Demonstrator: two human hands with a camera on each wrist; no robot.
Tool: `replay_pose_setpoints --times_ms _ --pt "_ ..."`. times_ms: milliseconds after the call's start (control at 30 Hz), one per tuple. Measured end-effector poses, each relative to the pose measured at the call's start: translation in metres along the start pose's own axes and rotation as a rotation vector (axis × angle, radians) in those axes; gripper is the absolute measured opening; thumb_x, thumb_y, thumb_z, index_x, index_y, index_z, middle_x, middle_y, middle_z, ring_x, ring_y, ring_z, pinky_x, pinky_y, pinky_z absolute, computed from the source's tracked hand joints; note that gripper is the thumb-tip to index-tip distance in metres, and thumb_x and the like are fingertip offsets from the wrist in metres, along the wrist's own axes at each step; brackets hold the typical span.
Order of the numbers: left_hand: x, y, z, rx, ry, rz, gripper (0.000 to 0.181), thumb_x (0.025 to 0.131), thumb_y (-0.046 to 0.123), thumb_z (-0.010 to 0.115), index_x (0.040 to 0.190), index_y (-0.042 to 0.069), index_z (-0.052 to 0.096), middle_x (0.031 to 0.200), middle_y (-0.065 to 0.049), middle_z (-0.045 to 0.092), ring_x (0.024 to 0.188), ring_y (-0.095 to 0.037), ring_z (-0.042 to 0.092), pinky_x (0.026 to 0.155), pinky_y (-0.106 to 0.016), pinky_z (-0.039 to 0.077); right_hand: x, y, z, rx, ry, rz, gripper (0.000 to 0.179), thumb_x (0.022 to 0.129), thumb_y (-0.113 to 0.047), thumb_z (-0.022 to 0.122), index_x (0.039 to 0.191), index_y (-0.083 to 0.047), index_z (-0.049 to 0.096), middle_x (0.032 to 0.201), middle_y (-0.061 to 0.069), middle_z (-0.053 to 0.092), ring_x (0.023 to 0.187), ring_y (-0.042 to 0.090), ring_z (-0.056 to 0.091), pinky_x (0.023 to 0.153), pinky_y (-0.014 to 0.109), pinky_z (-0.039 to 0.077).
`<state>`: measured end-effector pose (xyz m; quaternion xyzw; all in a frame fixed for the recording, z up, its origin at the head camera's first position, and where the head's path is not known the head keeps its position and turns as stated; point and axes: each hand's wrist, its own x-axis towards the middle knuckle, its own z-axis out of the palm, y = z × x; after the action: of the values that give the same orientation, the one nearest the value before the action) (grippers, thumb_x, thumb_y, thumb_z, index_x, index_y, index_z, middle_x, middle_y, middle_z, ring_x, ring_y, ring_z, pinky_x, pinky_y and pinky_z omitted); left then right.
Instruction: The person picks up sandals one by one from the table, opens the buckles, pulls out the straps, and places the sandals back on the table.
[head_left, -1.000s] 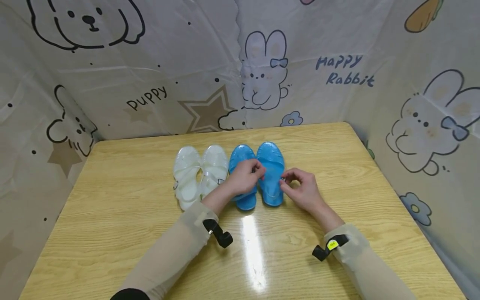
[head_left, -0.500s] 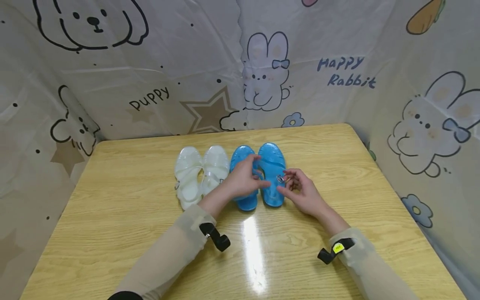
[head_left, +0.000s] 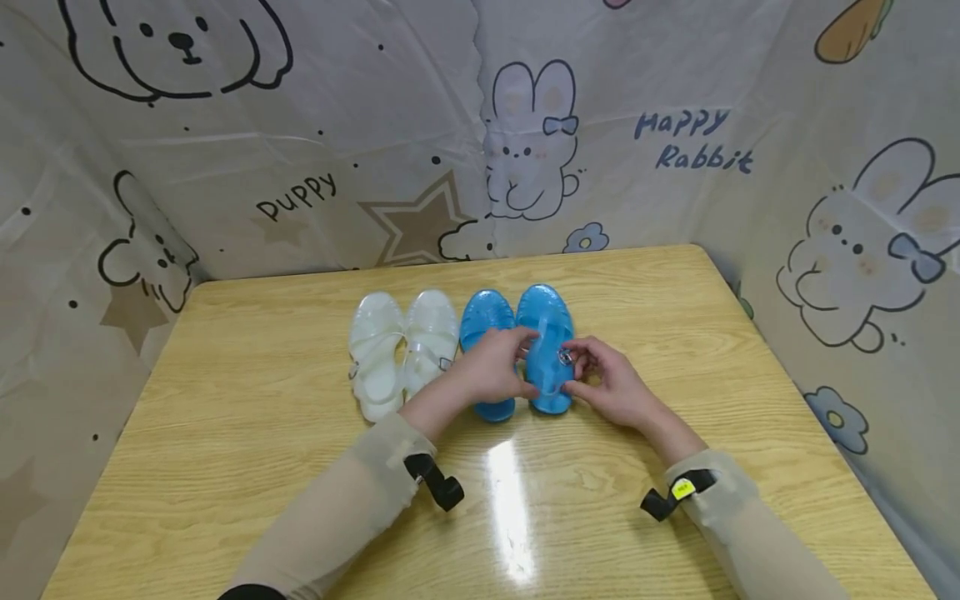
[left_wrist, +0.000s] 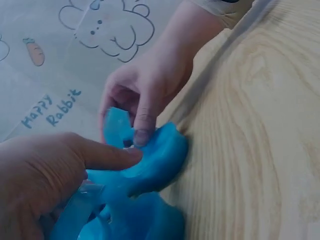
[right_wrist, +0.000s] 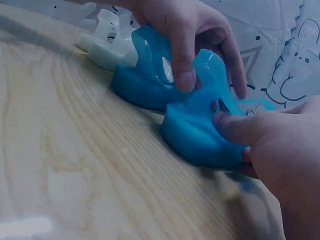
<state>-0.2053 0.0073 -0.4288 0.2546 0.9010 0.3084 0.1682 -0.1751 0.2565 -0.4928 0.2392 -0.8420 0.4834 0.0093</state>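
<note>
The spread left hand [head_left: 491, 367] has lowered toward the rightmost blue jelly sandal [head_left: 549, 352]; the right hand [head_left: 611, 385] pinches its side, permitting two-handed handling.

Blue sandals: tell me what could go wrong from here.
The buckle beside the right hand is small and might be fumbled. The left hand reaches across the left blue sandal and could nudge it. The right blue sandal might slide on the shiny table if pushed.

The blue sandal [head_left: 546, 350] looks like smooth, glossy plastic, its buckle [head_left: 565, 357] shiny metal; the wood-grained table [head_left: 592, 492] is glossy.
</note>
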Motion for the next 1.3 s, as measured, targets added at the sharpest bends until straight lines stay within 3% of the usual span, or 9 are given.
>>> replay_pose_setpoints --times_ms 133,233,333,467,633,767,1167,1233,1300 --pt "0.004 0.008 0.006 0.145 0.012 0.012 0.079 0.088 0.034 0.090 0.153 0.007 0.054 0.130 -0.008 0.072 0.122 -0.021 0.067 0.112 -0.043 0.047 -0.001 0.001 -0.006 -0.006 0.027 -0.004 0.054 0.089 0.008 0.081 0.138 0.001 0.059 0.103 0.008 0.061 0.092 0.023 0.059 0.086 0.027 0.054" --pt "0.008 0.017 0.011 0.249 0.030 0.013 0.068 0.092 0.039 0.085 0.146 0.006 0.061 0.126 -0.008 0.073 0.115 -0.022 0.069 0.095 -0.039 0.059 -0.003 0.003 -0.011 0.006 0.048 -0.004 0.053 0.088 0.012 0.080 0.136 0.001 0.060 0.100 0.009 0.061 0.091 0.022 0.059 0.089 0.026 0.054" --pt "0.013 0.025 0.017 0.303 0.025 0.005 0.049 0.094 0.040 0.083 0.127 0.007 0.071 0.109 -0.006 0.075 0.099 -0.020 0.070 0.082 -0.036 0.060 -0.005 0.005 -0.014 0.020 0.058 0.000 0.052 0.088 0.013 0.079 0.135 0.003 0.059 0.098 0.010 0.062 0.090 0.023 0.060 0.090 0.026 0.053" --pt "0.018 0.032 0.022 0.263 0.027 -0.014 0.032 0.095 0.031 0.083 0.114 0.008 0.072 0.097 -0.004 0.071 0.084 -0.017 0.061 0.076 -0.033 0.057 -0.007 0.007 -0.018 0.021 0.067 0.018 0.052 0.089 0.013 0.079 0.135 0.002 0.059 0.099 0.010 0.063 0.090 0.024 0.060 0.090 0.026 0.052" --pt "0.024 0.040 0.028 0.179 0.044 -0.085 0.048 0.096 0.023 0.082 0.136 0.003 0.066 0.123 -0.009 0.072 0.102 -0.017 0.067 0.089 -0.034 0.060 -0.008 0.008 -0.025 -0.006 0.085 0.036 0.051 0.088 0.011 0.081 0.134 0.001 0.060 0.098 0.010 0.063 0.090 0.025 0.060 0.089 0.028 0.053" --pt "0.031 0.047 0.034 0.162 0.062 -0.133 0.052 0.098 0.021 0.080 0.144 0.005 0.061 0.133 -0.013 0.070 0.110 -0.020 0.069 0.091 -0.037 0.060 -0.008 0.011 -0.032 -0.023 0.092 0.052 0.051 0.089 0.010 0.081 0.134 0.001 0.060 0.097 0.010 0.064 0.091 0.025 0.060 0.090 0.026 0.053" --pt "0.057 0.063 0.052 0.129 0.063 -0.123 0.036 0.101 0.017 0.074 0.133 0.004 0.063 0.113 -0.007 0.071 0.088 -0.010 0.064 0.072 -0.026 0.059 -0.014 0.025 -0.058 -0.052 0.138 0.087 0.051 0.090 0.012 0.078 0.135 0.001 0.059 0.100 0.013 0.064 0.090 0.025 0.060 0.090 0.016 0.049" --pt "0.060 0.065 0.053 0.116 0.068 -0.126 0.040 0.102 0.017 0.074 0.137 0.004 0.061 0.120 -0.008 0.070 0.094 -0.011 0.066 0.078 -0.027 0.060 -0.013 0.025 -0.062 -0.053 0.141 0.086 0.050 0.090 0.013 0.077 0.135 0.002 0.059 0.100 0.014 0.065 0.090 0.025 0.060 0.090 0.015 0.048" --pt "0.064 0.064 0.054 0.095 0.077 -0.133 0.050 0.102 0.017 0.073 0.147 0.003 0.057 0.136 -0.010 0.067 0.110 -0.012 0.066 0.091 -0.029 0.059 -0.010 0.027 -0.065 -0.053 0.142 0.085 0.049 0.090 0.013 0.077 0.135 0.003 0.059 0.100 0.014 0.064 0.090 0.025 0.060 0.090 0.015 0.048"
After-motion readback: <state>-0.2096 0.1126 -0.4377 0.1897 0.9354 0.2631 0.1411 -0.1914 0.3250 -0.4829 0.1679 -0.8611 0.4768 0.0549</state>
